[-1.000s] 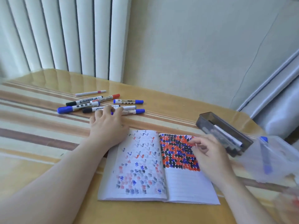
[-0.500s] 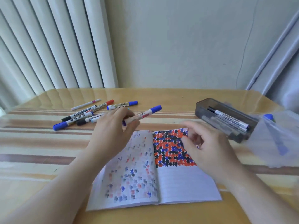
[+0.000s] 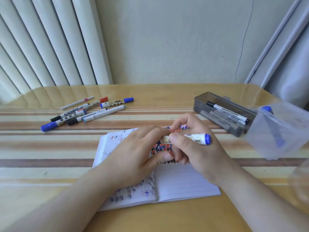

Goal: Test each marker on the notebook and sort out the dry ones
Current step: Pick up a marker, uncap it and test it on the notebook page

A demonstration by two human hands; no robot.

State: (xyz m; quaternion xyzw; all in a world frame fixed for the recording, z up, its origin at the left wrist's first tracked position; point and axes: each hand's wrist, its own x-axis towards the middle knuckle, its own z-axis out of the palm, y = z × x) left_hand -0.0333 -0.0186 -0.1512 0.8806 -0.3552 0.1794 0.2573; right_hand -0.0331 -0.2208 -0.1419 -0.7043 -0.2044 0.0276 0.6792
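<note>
A cluster of loose markers lies near the table's far left edge. The left hand curls round the blue marker, hiding its left end; the right hand pinches the barrel. It lies crosswise over the open notebook, blue end rightward. Half a second ago only the left hand held it, tilted. A grey case sits far right.
</note>
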